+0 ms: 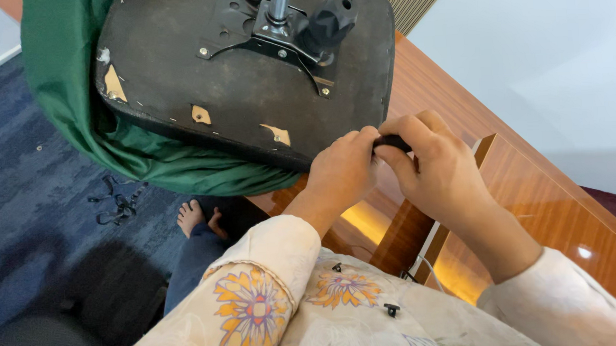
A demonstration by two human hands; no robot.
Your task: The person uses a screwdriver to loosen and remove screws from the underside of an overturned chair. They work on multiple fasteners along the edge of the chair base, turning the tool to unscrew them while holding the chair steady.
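Beyond both hands, up and to their left, lies the biggest thing in view: an upturned chair seat, its black underside facing up, with torn patches showing pale board beneath. A metal mounting plate with a shiny post and a black knob is bolted to it, farther from the hands than the seat's near edge. Green fabric wraps around the seat's far-left side and bunches under its near edge, just left of the left hand.

Under and to the right of the hands runs a glossy wooden desk, its surface reflecting light. Below the hands, nearest the camera, is the person's lap in pale floral-print cloth, with two small black clips lying on it. Left of the lap, a bare foot rests on blue carpet.

The left hand and right hand meet fingertip to fingertip just off the seat's near corner. Together they pinch a small black piece (mostly hidden by the fingers, so its shape cannot be told), the right thumb and forefinger closed over it and the left fingertips pressed to its end.
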